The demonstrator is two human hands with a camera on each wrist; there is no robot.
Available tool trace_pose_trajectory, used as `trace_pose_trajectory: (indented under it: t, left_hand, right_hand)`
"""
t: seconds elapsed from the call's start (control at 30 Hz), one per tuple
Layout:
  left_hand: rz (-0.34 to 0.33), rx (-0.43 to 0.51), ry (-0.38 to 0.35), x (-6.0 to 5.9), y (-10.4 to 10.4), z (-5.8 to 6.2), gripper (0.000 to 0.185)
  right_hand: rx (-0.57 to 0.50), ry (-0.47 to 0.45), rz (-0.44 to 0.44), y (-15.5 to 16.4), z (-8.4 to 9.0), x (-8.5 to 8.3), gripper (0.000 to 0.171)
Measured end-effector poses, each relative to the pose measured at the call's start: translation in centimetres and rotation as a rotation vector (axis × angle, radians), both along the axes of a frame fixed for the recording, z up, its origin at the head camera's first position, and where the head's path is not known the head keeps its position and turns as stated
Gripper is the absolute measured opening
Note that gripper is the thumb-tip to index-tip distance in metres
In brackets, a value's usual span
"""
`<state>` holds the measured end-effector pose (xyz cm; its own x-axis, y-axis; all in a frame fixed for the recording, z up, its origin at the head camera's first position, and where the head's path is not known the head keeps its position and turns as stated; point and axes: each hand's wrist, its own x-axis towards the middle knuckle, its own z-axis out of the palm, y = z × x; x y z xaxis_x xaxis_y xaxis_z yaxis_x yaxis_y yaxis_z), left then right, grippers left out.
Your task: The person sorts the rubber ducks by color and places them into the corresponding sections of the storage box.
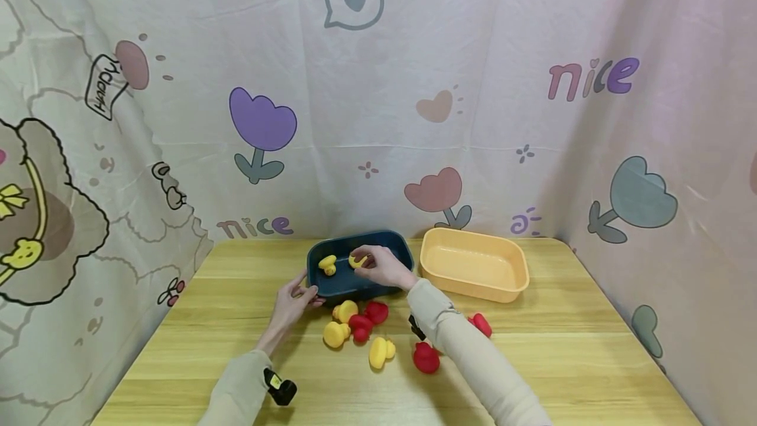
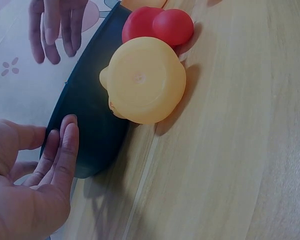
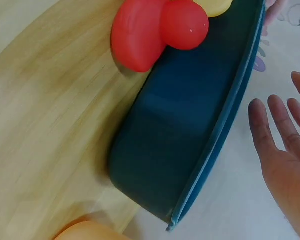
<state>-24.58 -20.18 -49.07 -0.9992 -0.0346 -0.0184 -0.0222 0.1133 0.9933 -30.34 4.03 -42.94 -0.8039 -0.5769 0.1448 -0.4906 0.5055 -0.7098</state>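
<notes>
Work around the dark blue bin [image 1: 343,245]

A pale printed cloth [image 1: 367,64] hangs behind and along both sides of a wooden surface [image 1: 562,360]. Two light sleeves [image 1: 481,360] reach in from the near side, with a small black device [image 1: 281,388] at each wrist.

At the far part of the surface, the dark blue bin stands on the left and an orange-yellow bin [image 1: 473,268] stands just beside it on the right, both upright.

The left hand [image 1: 291,306] is at the near left corner of the dark blue bin, its grip clamped on the wall, with fingers lying along the outside. The right hand [image 1: 381,267] is above the inside of the same bin; its grip is apart, fingers loosely extended, holding nothing.

One yellow duck [image 1: 355,261] lies in the dark blue bin by the right hand's fingers; whether they touch, I cannot tell. A second yellow duck [image 1: 327,265] lies in the bin's left part.

In front of this bin, two yellow ducks [image 1: 336,334] and two red ducks [image 1: 358,323] lie clustered. Nearer the person are a third loose yellow duck [image 1: 380,353] and, farther right, a third loose red duck [image 1: 426,358]. A fourth loose red duck [image 1: 481,325] lies in front of the orange-yellow bin, near the right sleeve.
</notes>
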Motion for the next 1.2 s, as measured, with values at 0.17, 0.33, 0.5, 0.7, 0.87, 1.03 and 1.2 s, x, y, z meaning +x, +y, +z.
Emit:
trace_pose_trajectory:
  t: [0.17, 0.33, 0.5, 0.7, 0.87, 1.03, 1.2]
  left_hand:
    - [-0.005, 0.005, -0.007, -0.2, -0.1, -0.1, 0.062]
    - [0.002, 0.005, -0.005, -0.1, 0.0, -0.2, 0.062]
    - [0.002, 0.002, -0.001, -0.1, -0.1, -0.2, 0.062]
    - [-0.005, 0.013, 0.001, -0.2, -0.1, -0.3, 0.063]
    - [0.002, 0.008, -0.002, -0.1, -0.1, -0.2, 0.062]
    - [-0.008, 0.021, 0.003, 0.0, -0.1, -0.1, 0.062]
    - [-0.018, 0.028, 0.014, 0.0, -0.1, -0.2, 0.061]
  right_hand:
    - [-0.041, 0.017, 0.021, 1.6, 0.1, 0.6, 0.034]
    - [-0.086, 0.043, 0.052, 3.7, -0.4, 1.2, 0.035]
    - [-0.099, 0.026, 0.060, 5.8, -0.7, 2.1, 0.034]
    - [-0.118, -0.017, 0.097, 8.1, -1.1, 3.4, 0.034]
    - [-0.116, -0.045, 0.107, 9.7, -1.5, 4.6, 0.037]
    - [-0.103, -0.030, 0.111, 11.5, -1.8, 5.6, 0.036]
    - [-0.092, -0.033, 0.102, 13.6, -2.5, 6.6, 0.035]
